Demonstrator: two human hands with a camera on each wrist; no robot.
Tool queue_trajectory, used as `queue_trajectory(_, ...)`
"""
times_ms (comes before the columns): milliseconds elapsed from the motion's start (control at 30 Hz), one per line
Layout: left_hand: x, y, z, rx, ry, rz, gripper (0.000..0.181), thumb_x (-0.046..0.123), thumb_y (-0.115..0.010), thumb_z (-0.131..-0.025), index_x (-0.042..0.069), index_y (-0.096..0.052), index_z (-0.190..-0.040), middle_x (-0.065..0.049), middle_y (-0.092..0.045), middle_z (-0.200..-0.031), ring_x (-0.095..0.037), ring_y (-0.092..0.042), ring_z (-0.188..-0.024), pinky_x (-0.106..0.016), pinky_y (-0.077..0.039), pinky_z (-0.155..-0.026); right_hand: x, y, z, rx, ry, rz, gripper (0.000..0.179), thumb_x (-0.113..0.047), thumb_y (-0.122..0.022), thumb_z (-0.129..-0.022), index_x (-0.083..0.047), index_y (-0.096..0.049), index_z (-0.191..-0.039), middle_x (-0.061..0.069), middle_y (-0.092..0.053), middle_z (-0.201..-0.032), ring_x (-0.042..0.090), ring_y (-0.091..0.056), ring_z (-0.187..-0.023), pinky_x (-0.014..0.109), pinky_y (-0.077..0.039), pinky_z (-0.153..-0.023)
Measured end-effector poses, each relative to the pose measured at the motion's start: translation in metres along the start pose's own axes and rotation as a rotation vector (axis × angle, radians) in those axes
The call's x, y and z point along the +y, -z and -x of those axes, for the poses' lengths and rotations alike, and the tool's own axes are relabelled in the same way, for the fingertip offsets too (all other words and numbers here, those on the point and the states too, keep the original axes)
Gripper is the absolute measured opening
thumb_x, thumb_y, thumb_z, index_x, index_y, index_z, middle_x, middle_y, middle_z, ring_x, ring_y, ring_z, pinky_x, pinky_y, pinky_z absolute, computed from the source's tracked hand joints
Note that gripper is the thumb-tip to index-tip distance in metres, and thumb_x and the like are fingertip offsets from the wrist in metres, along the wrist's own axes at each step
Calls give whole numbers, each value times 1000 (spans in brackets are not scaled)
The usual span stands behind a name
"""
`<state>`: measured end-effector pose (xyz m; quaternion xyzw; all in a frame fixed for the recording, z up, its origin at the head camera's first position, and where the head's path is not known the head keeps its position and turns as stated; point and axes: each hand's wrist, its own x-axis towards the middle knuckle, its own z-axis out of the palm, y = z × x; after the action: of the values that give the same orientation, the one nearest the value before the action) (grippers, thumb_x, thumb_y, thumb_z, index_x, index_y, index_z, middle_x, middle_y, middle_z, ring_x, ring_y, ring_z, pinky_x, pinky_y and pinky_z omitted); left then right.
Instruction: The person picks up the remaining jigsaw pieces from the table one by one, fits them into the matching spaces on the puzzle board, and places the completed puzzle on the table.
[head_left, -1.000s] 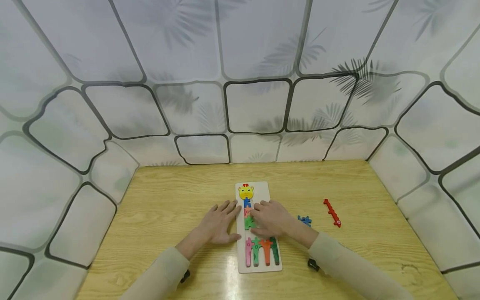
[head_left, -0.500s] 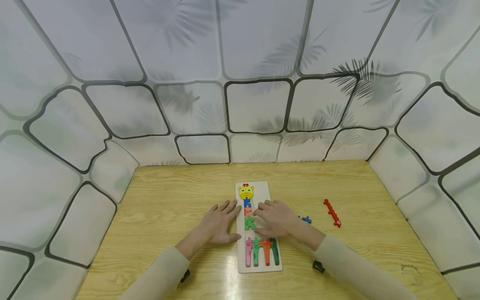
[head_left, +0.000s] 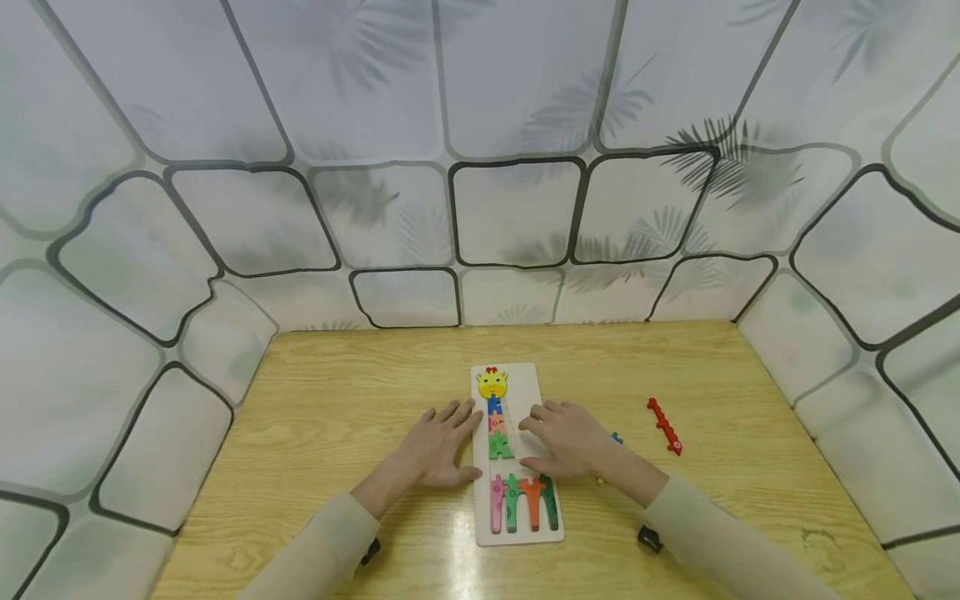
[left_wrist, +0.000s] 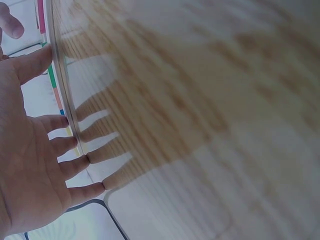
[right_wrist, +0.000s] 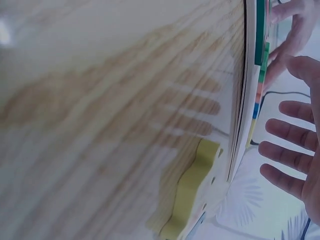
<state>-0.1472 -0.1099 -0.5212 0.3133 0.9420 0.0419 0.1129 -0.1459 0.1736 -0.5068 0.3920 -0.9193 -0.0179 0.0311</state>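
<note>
A white giraffe puzzle board [head_left: 528, 383] lies on the table in the head view. Its yellow giraffe head [head_left: 492, 384], neck pieces in blue, coral and green [head_left: 498, 447], and several coloured leg pieces [head_left: 533, 504] sit in place. My left hand [head_left: 438, 450] rests along the board's left edge, fingers spread and touching it, as the left wrist view also shows. Over the board's right side is my right hand [head_left: 566, 437]. In the right wrist view its fingers [right_wrist: 285, 152] are relaxed, with nothing between them.
A red puzzle piece [head_left: 664, 427] lies on the table to the right. Part of a blue piece [head_left: 617, 437] shows behind my right wrist. A yellow wavy-edged piece [right_wrist: 192, 192] lies beside the board in the right wrist view. Patterned panels surround the table.
My right hand has shifted right, away from the neck pieces, uncovering more of the board's middle. It now covers more of the blue piece. My left hand has stayed still.
</note>
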Motion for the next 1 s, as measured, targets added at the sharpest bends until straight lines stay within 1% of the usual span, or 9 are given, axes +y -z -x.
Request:
queue_trajectory(167, 0, 0, 0, 7, -2, 6, 95, 71, -58, -93, 16, -33, -167, -11, -29, -176, -39, -33, -160, -64, -36, -125, 3, 4, 8, 26, -40, -15, 52, -63, -67, -94, -20, -72, -123, 1, -73, -116, 20, -70, -102, 39, -61, -85)
queue_trajectory(367, 0, -1, 1, 4, -6, 9, 96, 70, -58, -93, 16, -32, -167, -11, -27, -176, -39, -32, -161, -65, -35, -125, 9, 2, 17, 90, -48, -6, 51, -62, -70, -93, -20, -74, -121, 0, -74, -112, 19, -70, -98, 38, -62, -82)
queue_trajectory(533, 0, -1, 2, 0, -10, 8, 96, 70, -59, -93, 16, -31, -167, -11, -27, -176, -39, -32, -161, -65, -35, -125, 15, -1, 25, 116, -77, -7, 52, -61, -71, -91, -19, -74, -123, 1, -74, -113, 20, -71, -100, 38, -63, -84)
queue_trajectory(767, -1, -1, 1, 4, -10, 4, 96, 71, -57, -93, 16, -32, -167, -11, -28, -176, -39, -32, -161, -65, -36, -125, 20, 2, 36, 136, -119, -24, 54, -59, -75, -90, -17, -73, -125, 3, -75, -115, 22, -72, -101, 40, -63, -86)
queue_trajectory(900, 0, 0, 2, 0, -8, -1, 95, 71, -57, -93, 16, -31, -167, -10, -27, -176, -38, -33, -161, -65, -36, -125, 23, 0, 41, 150, -140, -13, 55, -59, -76, -89, -17, -74, -124, 3, -75, -114, 21, -72, -101, 39, -63, -84)
queue_trajectory(1000, 0, 1, 2, 0, -10, -1, 96, 70, -58, -93, 16, -32, -167, -11, -28, -176, -38, -33, -161, -65, -36, -125, 26, -1, 45, 168, -157, -24, 53, -57, -77, -89, -17, -74, -124, 2, -75, -113, 20, -72, -99, 39, -64, -83)
